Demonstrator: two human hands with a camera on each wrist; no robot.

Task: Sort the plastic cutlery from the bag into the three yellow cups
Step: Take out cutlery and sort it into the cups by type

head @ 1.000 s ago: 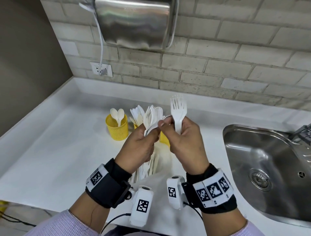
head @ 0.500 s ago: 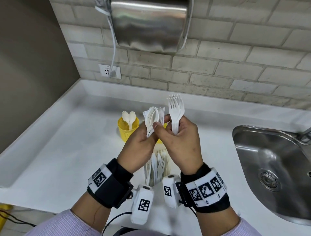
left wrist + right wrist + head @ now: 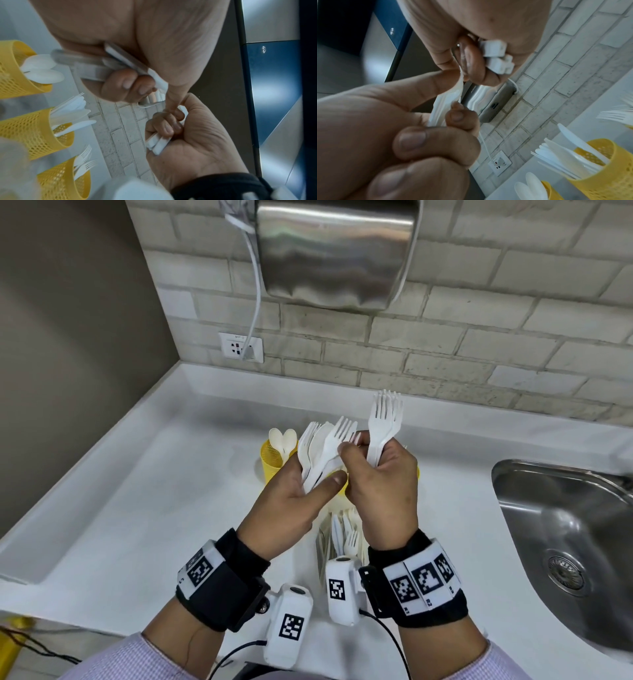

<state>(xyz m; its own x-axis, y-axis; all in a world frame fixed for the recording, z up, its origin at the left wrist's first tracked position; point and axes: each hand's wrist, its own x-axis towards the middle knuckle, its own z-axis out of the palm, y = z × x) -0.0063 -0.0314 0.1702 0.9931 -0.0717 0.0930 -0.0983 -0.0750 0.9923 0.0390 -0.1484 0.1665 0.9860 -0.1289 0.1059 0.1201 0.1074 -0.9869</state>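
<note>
My left hand (image 3: 318,474) grips a mixed bundle of white plastic cutlery (image 3: 315,450) upright above the counter. My right hand (image 3: 363,460) holds a stack of forks (image 3: 383,419) in its curled fingers. Its thumb and forefinger also pinch one fork (image 3: 339,433) that sticks out of the left bundle. The left wrist view shows three yellow mesh cups: one with spoons (image 3: 15,81), one with knives (image 3: 34,129), one with forks (image 3: 63,180). In the head view only the spoon cup (image 3: 272,463) shows fully. The clear bag (image 3: 344,539) with more cutlery lies below my hands.
A steel sink (image 3: 565,542) is set into the white counter (image 3: 137,508) at the right. A metal hand dryer (image 3: 335,251) hangs on the brick wall, and its cable runs to a socket (image 3: 241,347). A side wall closes the left.
My right fingertips have drawn one fork partly out of the left bundle, so its head now leans right. The right-hand fork stack has moved a little right, away from the bundle.
</note>
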